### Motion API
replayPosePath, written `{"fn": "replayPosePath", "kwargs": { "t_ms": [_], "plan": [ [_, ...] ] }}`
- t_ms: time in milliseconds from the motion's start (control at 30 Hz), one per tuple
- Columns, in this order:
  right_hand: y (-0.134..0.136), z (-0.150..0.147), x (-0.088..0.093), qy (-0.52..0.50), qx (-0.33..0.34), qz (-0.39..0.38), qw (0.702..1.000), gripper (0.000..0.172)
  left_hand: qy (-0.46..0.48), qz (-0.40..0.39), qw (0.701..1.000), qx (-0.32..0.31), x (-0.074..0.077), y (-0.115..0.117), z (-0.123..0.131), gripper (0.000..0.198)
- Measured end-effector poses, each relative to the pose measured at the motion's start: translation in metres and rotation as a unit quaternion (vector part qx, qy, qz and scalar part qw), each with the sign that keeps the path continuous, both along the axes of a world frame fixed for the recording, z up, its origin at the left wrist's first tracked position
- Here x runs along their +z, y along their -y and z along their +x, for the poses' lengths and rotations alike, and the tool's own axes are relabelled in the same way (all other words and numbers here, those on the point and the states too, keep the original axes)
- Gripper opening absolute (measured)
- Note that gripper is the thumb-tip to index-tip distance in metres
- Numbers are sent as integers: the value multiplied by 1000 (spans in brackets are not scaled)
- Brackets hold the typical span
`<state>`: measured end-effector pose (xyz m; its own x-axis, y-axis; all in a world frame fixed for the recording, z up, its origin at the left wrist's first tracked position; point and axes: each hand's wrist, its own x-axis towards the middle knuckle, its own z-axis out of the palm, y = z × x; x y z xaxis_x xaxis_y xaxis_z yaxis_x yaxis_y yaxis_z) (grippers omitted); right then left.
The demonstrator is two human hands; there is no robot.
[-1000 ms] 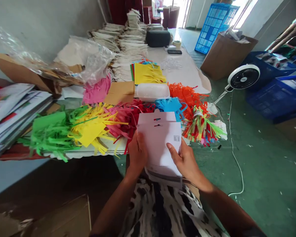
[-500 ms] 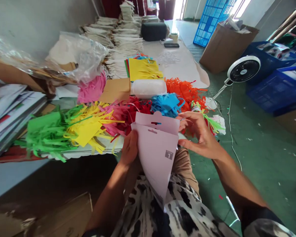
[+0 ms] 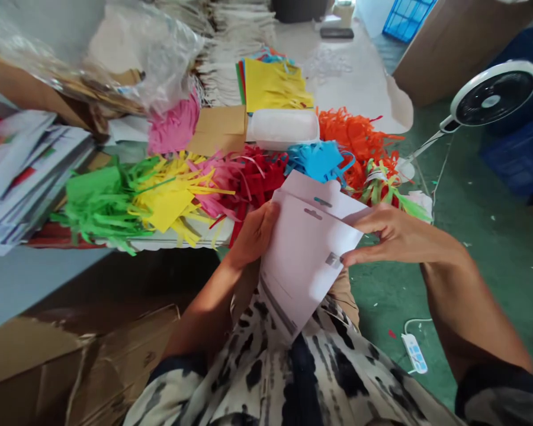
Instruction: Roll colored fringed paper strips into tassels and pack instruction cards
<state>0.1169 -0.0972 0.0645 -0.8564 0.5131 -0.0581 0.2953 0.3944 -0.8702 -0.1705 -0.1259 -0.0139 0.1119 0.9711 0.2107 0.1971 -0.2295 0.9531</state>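
The left hand (image 3: 253,234) grasps the left edge of a folded white paperboard card (image 3: 304,254) with oblong hang slots, palm against it. The right hand (image 3: 393,236) pinches its right edge between thumb and fingers, beside a small grey printed square (image 3: 333,260). Holding only the edges leaves the card's face uncovered and its two layers parted at the top. The right forearm reaches in from the side. The tilted card sits above a black-and-white patterned garment (image 3: 311,370), just short of a red paper fringe (image 3: 257,177) and a blue paper fringe (image 3: 317,161).
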Motion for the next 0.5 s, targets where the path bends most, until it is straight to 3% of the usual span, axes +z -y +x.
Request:
{"fn": "replayPosePath", "kwargs": {
  "t_ms": [133,333,433,500],
  "plan": [
    [-10,11,-9,29,-15,-25,999,21,29,-77,996,-25,-8,3,-2,60],
    [-8,12,-16,-35,-32,-24,999,17,139,-167,972,-93,-31,27,3,62],
    [1,7,-9,-6,0,-21,1000,16,141,-210,965,-72,-30,43,5,51],
    [6,4,-2,2,-39,12,999,17,145,-203,967,-48,-24,49,4,45]
  ]
}}
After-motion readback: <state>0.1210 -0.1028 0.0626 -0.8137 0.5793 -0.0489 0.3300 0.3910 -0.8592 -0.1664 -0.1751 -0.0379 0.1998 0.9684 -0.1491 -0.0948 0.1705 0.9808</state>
